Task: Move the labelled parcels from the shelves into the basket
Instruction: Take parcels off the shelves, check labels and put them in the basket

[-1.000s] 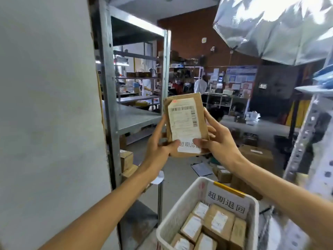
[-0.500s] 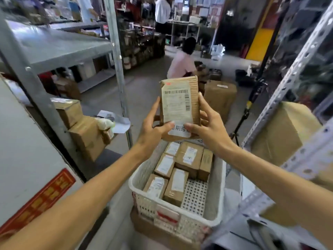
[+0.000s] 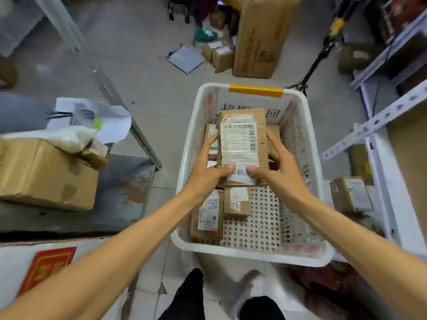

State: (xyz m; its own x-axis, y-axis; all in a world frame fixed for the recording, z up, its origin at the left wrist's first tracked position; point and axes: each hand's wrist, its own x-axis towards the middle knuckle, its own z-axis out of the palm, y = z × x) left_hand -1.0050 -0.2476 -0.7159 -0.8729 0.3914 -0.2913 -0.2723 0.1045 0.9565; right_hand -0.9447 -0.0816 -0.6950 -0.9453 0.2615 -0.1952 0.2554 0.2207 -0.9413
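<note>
Under both grips, white perforated basket (image 3: 251,253) on the floor, labelled parcels flat inside: long parcel (image 3: 207,215) and short parcel (image 3: 237,202) nearer than the grips, others mostly hidden beneath the held one, right in its way. Left of the left grip, brown carton (image 3: 46,174) on a metal shelf; beyond the grips, tall carton (image 3: 261,35) upright on the floor; right of the right grip, small labelled box (image 3: 352,195). Left grip (image 3: 208,172) and right grip (image 3: 280,174) clasping flat brown parcel (image 3: 240,144) by its long edges, thumbs on its near end, label up, low in the basket's far half. Barcodes on the label, small print blurred. Chinese characters under the thumbs, partly covered; more on the basket's far wall, mostly hidden
</note>
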